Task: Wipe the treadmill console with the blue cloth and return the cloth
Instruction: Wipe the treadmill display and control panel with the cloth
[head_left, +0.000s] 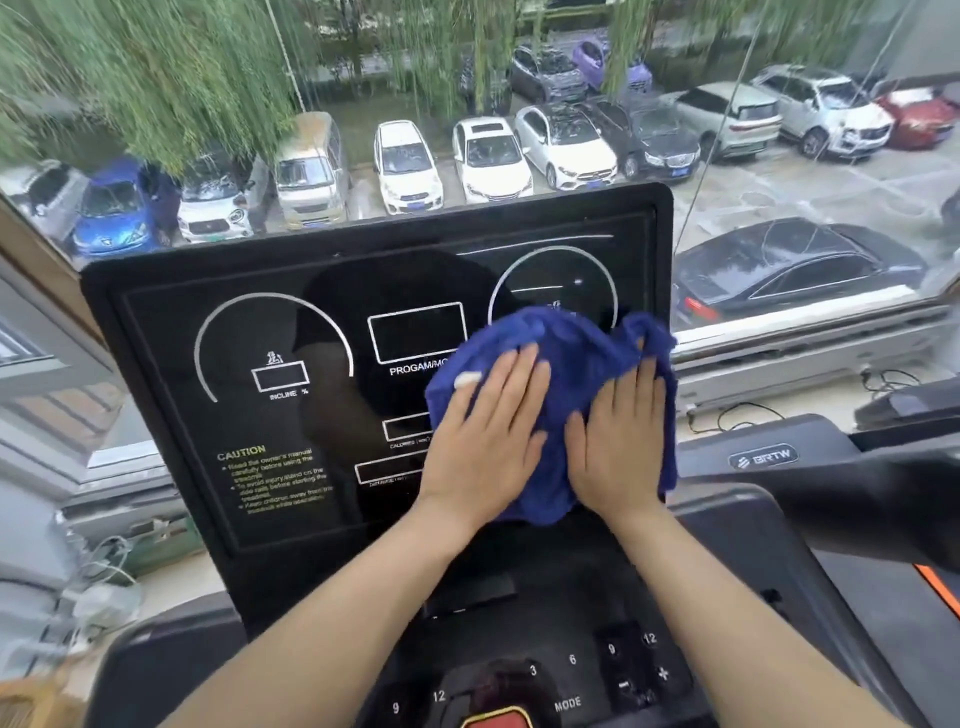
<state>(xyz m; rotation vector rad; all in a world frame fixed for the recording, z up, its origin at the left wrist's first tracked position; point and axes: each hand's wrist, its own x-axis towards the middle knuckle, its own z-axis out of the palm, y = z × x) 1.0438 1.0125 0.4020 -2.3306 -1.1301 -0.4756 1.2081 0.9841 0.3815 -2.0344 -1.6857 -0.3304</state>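
Note:
The black treadmill console (291, 374) fills the middle of the view, its glossy display panel tilted up toward me. A crumpled blue cloth (576, 343) lies flat against the right half of the panel. My left hand (488, 441) presses palm-down on the cloth's left part, fingers spread. My right hand (621, 441) presses on its right part, fingertips at the cloth's upper right fold. The cloth hides the lower part of the right dial and some centre readouts.
Below the panel is a keypad (613, 670) with speed numbers, a MODE label and a red stop button (493, 719). A black handrail (862, 499) runs off right. Behind the console is a large window (467, 130) over a car park; cables lie on the sill (753, 410).

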